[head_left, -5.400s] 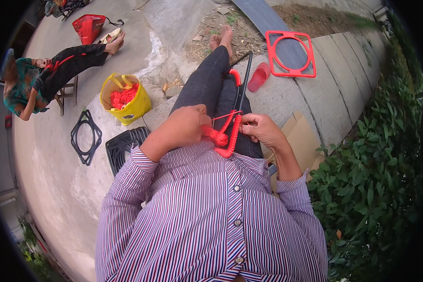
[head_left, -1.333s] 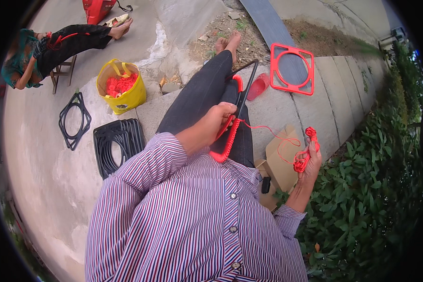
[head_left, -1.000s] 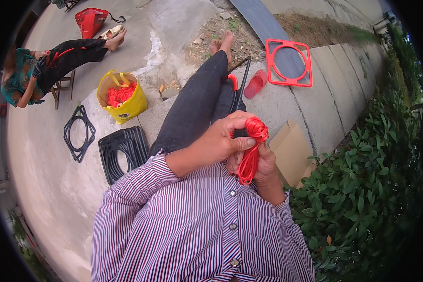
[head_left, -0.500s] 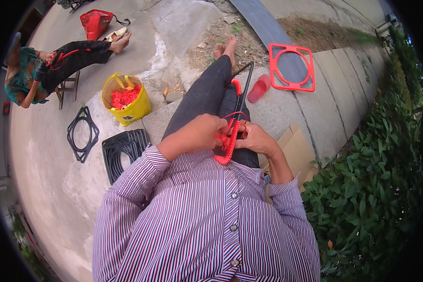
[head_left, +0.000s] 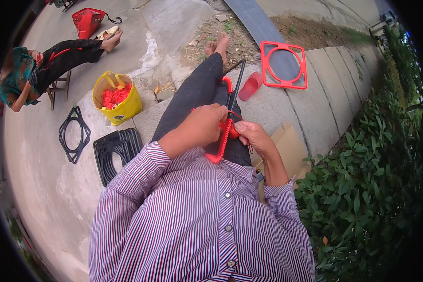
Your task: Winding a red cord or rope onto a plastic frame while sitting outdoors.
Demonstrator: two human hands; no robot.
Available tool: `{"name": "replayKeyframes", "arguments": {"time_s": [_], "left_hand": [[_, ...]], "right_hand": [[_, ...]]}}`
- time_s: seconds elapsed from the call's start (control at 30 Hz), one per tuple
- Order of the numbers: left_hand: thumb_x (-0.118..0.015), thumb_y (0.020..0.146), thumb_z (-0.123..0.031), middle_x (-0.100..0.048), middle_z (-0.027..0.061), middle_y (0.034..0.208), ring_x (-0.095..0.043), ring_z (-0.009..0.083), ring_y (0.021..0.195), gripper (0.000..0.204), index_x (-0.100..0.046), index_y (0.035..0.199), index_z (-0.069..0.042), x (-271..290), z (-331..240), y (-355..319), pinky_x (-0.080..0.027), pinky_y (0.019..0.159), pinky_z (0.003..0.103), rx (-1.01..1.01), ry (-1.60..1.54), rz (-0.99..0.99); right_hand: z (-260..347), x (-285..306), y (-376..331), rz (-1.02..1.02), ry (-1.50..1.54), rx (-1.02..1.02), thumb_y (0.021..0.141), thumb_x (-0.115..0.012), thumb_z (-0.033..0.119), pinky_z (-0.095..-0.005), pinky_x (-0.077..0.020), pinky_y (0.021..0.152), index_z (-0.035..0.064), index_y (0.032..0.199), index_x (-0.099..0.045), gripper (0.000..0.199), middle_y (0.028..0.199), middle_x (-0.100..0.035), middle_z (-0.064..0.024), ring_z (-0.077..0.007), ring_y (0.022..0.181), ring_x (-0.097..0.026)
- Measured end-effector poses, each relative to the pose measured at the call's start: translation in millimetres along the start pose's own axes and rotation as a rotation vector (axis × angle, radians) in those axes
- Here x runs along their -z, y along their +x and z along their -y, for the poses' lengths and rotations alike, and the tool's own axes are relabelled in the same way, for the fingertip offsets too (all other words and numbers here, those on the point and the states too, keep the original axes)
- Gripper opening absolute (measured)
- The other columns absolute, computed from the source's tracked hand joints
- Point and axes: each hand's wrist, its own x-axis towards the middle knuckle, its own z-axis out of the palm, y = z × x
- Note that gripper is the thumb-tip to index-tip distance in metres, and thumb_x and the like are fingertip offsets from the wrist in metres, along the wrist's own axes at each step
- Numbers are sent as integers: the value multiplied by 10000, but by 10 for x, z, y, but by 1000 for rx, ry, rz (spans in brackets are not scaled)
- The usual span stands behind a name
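Sitting on the concrete ledge (head_left: 310, 98), we have the frame (head_left: 228, 117) on our lap, between both hands. Its long axis runs away from us along the leg, the black far end toward the foot and the red wrapped end near our shirt. Our left hand (head_left: 203, 128) is closed around the frame's left side, fingers curled over it. Our right hand (head_left: 253, 135) is just beside it on the right, half closed, pinching the red cord (head_left: 233, 133) against the frame. Both hands touch the frame; the left has the firmer hold.
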Motion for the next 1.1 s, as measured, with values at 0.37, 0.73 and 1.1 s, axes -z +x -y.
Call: {"name": "replayKeyframes", "arguments": {"time_s": [0.37,0.73,1.1], "left_hand": [[-585,714,29,-545,166,857,-558,358,885,162,-520,857,-11,-155,-61,-33,-458,742,438,-79,48,-156],[-615,703,38,-538,149,947,-537,328,895,218,-541,898,-27,-218,13,-14,-470,790,366,-258,18,-327],[-446,728,-35,-529,47,790,-540,166,713,229,-500,950,-50,-513,239,246,-444,691,265,560,-1508,120]], "right_hand": [[-211,214,25,11,96,-55,950,-537,384,-178,-316,491,76,955,-609,317,672,-549,24,-32,543,-444],[-204,244,41,-342,-88,402,863,-672,223,-226,-434,768,22,1055,-651,278,1107,-604,-55,-98,935,-541],[-98,1467,-1277,-182,942,983,818,-656,158,-527,-270,1113,-30,1120,-594,361,1283,-530,-196,-325,1191,-508]]}}
